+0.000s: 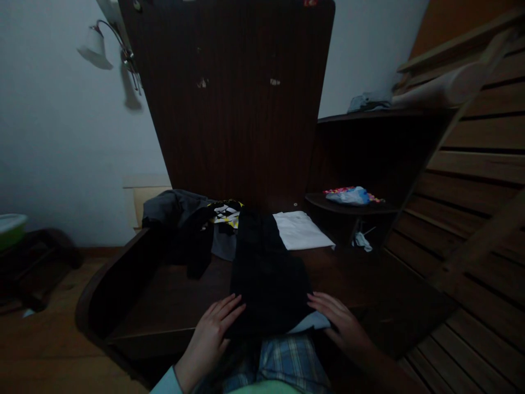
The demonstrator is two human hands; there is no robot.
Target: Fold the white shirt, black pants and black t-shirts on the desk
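A black garment [268, 273] lies spread lengthwise on the dark wooden bench, its near end at the bench's front edge. It is too dark to tell exactly what kind of garment it is. My left hand [211, 328] rests at its near left edge, fingers stretched out and touching the cloth. At the near right edge, my right hand [336, 317] has its fingers laid out on the fabric. A light grey-blue piece of cloth [309, 323] shows from under the garment beside my right hand. A folded white garment [302, 230] lies behind, to the right.
A heap of dark clothes [180, 224] with a yellow-black-white patterned piece [227, 213] lies at the back left. The bench [176, 301] has a curved left arm. A corner shelf [348, 208] bears a plastic bag [353, 196]. Wooden slats [471, 219] stand at right.
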